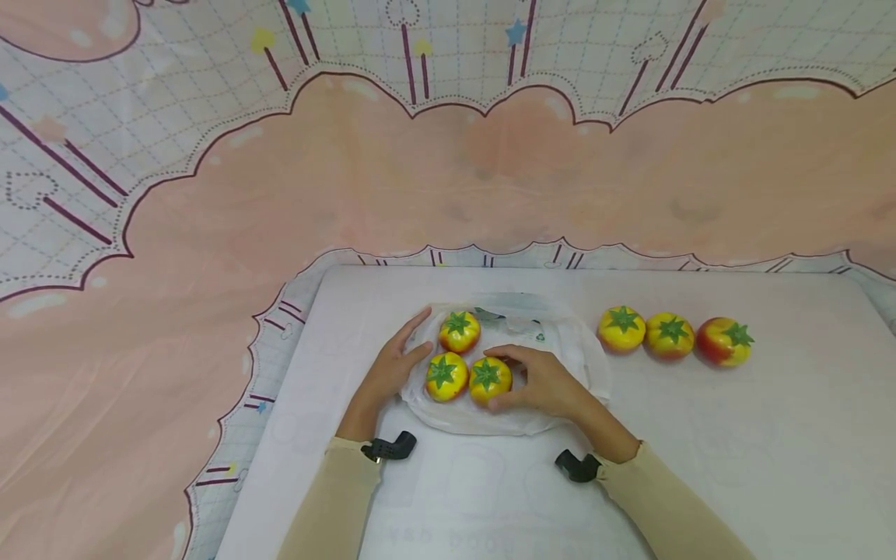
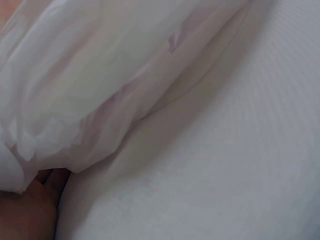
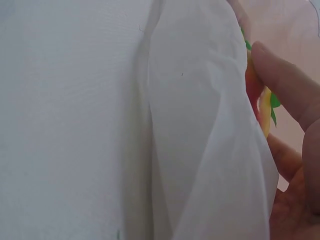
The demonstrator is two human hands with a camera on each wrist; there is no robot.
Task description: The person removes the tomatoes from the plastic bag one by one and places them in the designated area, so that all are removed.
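Observation:
A white plastic bag (image 1: 448, 420) lies spread on the table. Three yellow-and-red toy tomatoes with green star-shaped leaves sit grouped on it: a back one (image 1: 460, 333), a front left one (image 1: 446, 377) and a front right one (image 1: 490, 379). My right hand (image 1: 549, 381) holds the front right tomato between thumb and fingers. In the right wrist view, the bag's side (image 3: 200, 125) covers much of that tomato (image 3: 254, 92). At the bag's left edge is my left hand (image 1: 392, 365), thumb and fingers spread beside the tomatoes. Bag plastic (image 2: 90, 85) hides most of it in the left wrist view.
Three more toy tomatoes stand in a row right of the bag: a left one (image 1: 621, 330), a middle one (image 1: 670, 337) and a redder, tilted one (image 1: 724, 342). The white table (image 1: 784, 451) meets a patterned peach curtain (image 1: 420, 187) behind and at the left.

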